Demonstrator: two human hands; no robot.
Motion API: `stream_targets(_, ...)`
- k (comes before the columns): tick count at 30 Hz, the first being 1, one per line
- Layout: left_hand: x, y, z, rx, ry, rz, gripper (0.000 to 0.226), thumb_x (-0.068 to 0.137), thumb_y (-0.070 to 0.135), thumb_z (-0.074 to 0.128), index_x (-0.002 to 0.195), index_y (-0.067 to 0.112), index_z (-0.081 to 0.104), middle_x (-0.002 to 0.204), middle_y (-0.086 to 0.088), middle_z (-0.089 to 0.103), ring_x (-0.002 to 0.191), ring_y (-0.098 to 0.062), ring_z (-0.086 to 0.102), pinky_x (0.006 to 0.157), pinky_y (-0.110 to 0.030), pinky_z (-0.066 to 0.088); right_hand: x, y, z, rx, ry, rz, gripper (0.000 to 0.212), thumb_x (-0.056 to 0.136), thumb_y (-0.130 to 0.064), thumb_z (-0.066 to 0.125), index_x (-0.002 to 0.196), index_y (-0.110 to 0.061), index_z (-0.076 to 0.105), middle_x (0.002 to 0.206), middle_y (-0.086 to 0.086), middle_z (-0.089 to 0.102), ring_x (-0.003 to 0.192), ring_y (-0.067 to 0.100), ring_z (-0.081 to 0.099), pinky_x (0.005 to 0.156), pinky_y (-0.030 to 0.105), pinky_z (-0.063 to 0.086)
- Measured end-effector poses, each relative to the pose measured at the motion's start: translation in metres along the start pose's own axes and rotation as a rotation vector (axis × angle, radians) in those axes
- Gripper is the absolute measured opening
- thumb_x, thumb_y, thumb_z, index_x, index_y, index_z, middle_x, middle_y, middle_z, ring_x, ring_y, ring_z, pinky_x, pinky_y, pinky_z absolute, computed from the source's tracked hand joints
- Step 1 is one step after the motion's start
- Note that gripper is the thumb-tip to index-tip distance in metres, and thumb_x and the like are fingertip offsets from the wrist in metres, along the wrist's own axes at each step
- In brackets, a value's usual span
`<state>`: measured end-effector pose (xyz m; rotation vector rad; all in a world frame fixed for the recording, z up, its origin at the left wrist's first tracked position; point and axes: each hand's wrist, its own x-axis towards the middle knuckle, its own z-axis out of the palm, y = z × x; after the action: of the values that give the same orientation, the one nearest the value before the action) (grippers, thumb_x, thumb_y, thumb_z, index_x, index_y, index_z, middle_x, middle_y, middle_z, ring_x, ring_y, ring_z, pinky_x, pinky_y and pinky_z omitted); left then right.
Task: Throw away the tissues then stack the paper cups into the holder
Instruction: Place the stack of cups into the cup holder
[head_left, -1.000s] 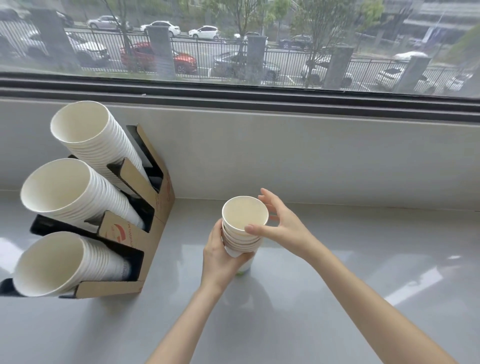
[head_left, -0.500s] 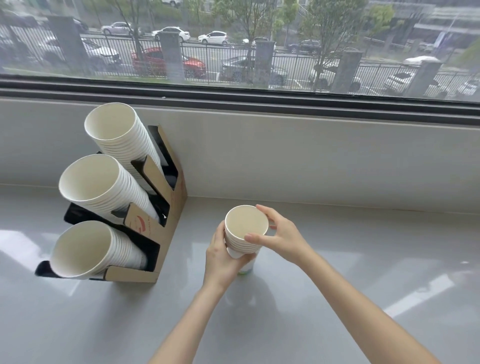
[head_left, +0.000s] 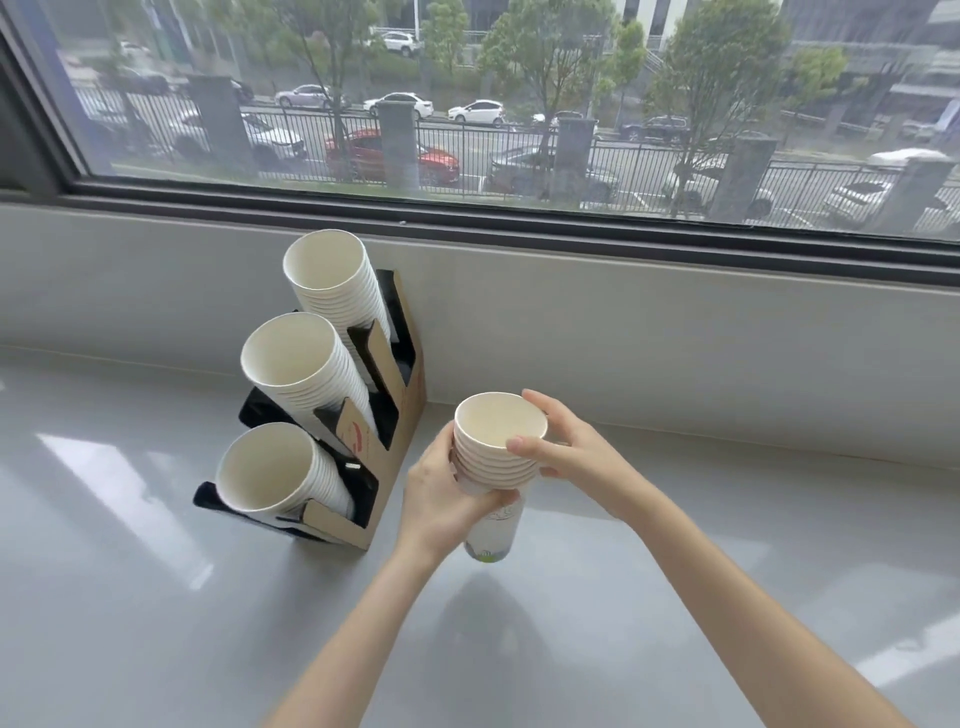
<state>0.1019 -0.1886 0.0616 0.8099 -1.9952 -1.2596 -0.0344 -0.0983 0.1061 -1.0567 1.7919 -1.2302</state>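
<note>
Cup stack: you hold a nested stack of paper cups (head_left: 493, 457) just right of the cardboard cup holder (head_left: 400, 415), above the grey counter (head_left: 156, 597); whether its base touches the counter cannot be told.
Left hand: your left hand (head_left: 441, 499) is wrapped around the stack's lower left side, gripping it.
Right hand: your right hand (head_left: 566, 452) is closed on the upper rims, thumb in front, fingers behind.
Axis: the stack's long axis runs near upright, mouth up and tipped slightly toward you, printed base down.
Holder: its three tiers each carry a row of white cups (head_left: 306, 374), mouths angled up and toward the left front.
Mismatch: your stack stands upright while the rows lie slanted, so I judge you must tilt it base-first toward a row's open mouth.
Risk, slipping: squeeze only the top rims and the lower cups may slide out; keep the left hand under them.
Risk, jamming: enter off-axis and the rims could catch, or push the light holder backward.
Tissues: none visible here.
</note>
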Motion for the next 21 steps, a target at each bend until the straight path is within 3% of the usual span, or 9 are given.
stream_targets(2,-0.006,0.016,-0.025,-0.011,0.063,0.063,0.075,0.044,0.037,0.082,0.110,0.045,0.048,0.108,0.008,0.067,0.101,-0.009,0.062,0.087,-0.041,0.054,-0.005,-0.028,0.010,0.015,-0.018,-0.070,0.073,0.076,-0.036,0.070,0.138,-0.036,0.031,0.113,-0.023,0.052,0.112,0.009,0.057,0.100,0.036,0.046)
stream_targets(5,-0.018,0.040,-0.064,0.000,0.168,0.138,0.084,0.046,0.042,0.081,0.121,0.034,0.044,0.112,0.008,0.065,0.103,-0.007,0.061,0.090,-0.041,0.053,-0.013,-0.069,0.032,0.042,-0.032,-0.206,0.073,0.074,-0.031,0.072,0.136,-0.033,0.033,0.118,-0.017,0.057,0.106,0.008,0.062,0.096,0.032,0.047)
stream_targets(10,-0.042,0.076,-0.127,0.062,0.385,0.275,0.098,0.046,0.051,0.076,0.131,0.029,0.032,0.108,0.020,0.061,0.093,0.011,0.059,0.082,-0.024,0.055,-0.025,-0.127,0.074,0.068,-0.035,-0.430,0.069,0.071,-0.037,0.073,0.130,-0.040,0.037,0.121,-0.006,0.060,0.105,0.013,0.063,0.089,0.027,0.049)
stream_targets(14,-0.052,0.085,-0.166,0.187,0.470,0.400,0.097,0.052,0.049,0.074,0.133,0.022,0.031,0.120,0.007,0.059,0.104,-0.005,0.060,0.083,-0.010,0.050,-0.028,-0.152,0.100,0.088,-0.062,-0.536,0.063,0.070,-0.036,0.074,0.124,-0.043,0.042,0.125,-0.002,0.060,0.106,0.015,0.063,0.088,0.029,0.052)
stream_targets(16,-0.053,0.078,-0.177,0.191,0.480,0.395,0.096,0.052,0.049,0.075,0.132,0.022,0.031,0.120,0.007,0.057,0.105,-0.006,0.059,0.082,-0.004,0.047,-0.024,-0.153,0.111,0.093,-0.084,-0.537,0.068,0.071,-0.031,0.075,0.128,-0.038,0.041,0.127,-0.001,0.057,0.111,0.016,0.060,0.087,0.027,0.052)
stream_targets(19,-0.056,0.057,-0.183,0.138,0.483,0.323,0.094,0.050,0.049,0.075,0.130,0.027,0.030,0.122,0.009,0.055,0.106,0.001,0.057,0.086,-0.012,0.050,-0.016,-0.143,0.131,0.122,-0.141,-0.518,0.070,0.071,-0.022,0.076,0.130,-0.033,0.041,0.131,-0.001,0.054,0.114,0.008,0.056,0.080,0.014,0.050)
stream_targets(21,-0.057,0.041,-0.182,0.117,0.485,0.287,0.093,0.051,0.048,0.075,0.129,0.028,0.030,0.122,0.009,0.054,0.106,0.006,0.054,0.086,-0.013,0.050,-0.009,-0.133,0.142,0.131,-0.170,-0.488,0.071,0.070,-0.018,0.077,0.130,-0.033,0.041,0.132,-0.002,0.053,0.114,0.002,0.054,0.082,0.013,0.050)
